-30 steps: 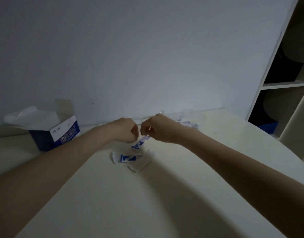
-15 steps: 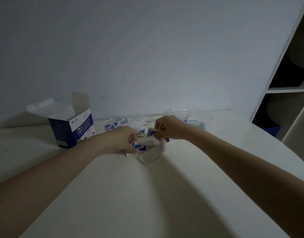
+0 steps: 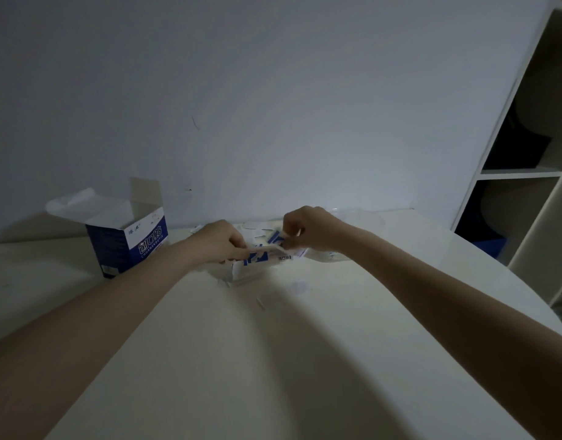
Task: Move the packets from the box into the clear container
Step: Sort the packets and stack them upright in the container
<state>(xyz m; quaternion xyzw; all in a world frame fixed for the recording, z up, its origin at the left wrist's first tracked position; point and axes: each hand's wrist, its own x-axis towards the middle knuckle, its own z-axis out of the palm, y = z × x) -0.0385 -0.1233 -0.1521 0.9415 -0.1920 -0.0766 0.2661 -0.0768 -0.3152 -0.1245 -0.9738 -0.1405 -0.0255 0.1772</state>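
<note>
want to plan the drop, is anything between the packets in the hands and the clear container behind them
Nothing visible blocks it. The right hand and left hand hold packets just in front of the clear container; only loose packets lie between. The box stands off to the left.

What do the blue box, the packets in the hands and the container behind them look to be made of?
Blue box: printed cardboard, judging by its creased, folded-up top flaps and flat matte faces.
Packets: thin paper or paper-like wrappers, white with blue print; they bend where the left hand and right hand pinch them.
Clear container: probably transparent plastic; the dim light shows only faint glossy edges.
</note>
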